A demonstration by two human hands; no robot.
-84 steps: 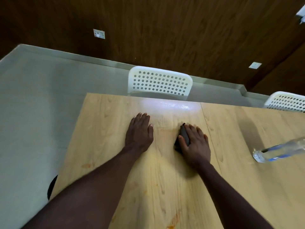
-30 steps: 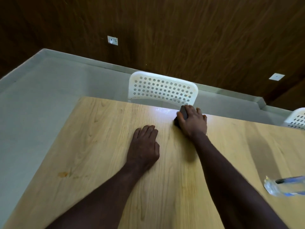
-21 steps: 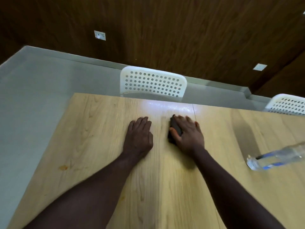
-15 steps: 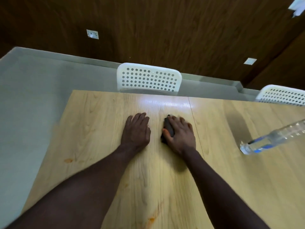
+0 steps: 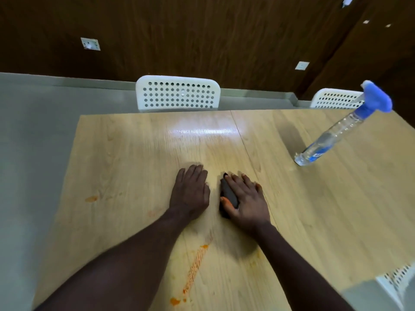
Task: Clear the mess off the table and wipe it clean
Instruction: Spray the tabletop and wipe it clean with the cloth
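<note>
Both hands are coming back toward the person across the table [image 5: 314, 209]. Left hand [image 5: 190, 194] is lying flat, holding nothing; right hand [image 5: 246, 202] is pressing the dark cloth [image 5: 229, 195] down. Nearest it, just behind, an orange streak [image 5: 196, 265] is running lengthwise toward the near edge.

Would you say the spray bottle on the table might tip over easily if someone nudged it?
Probably: the spray bottle is tall and narrow, standing on a small base. It looks mostly empty, so likely light. The blue trigger head probably makes it top-heavy.
</note>
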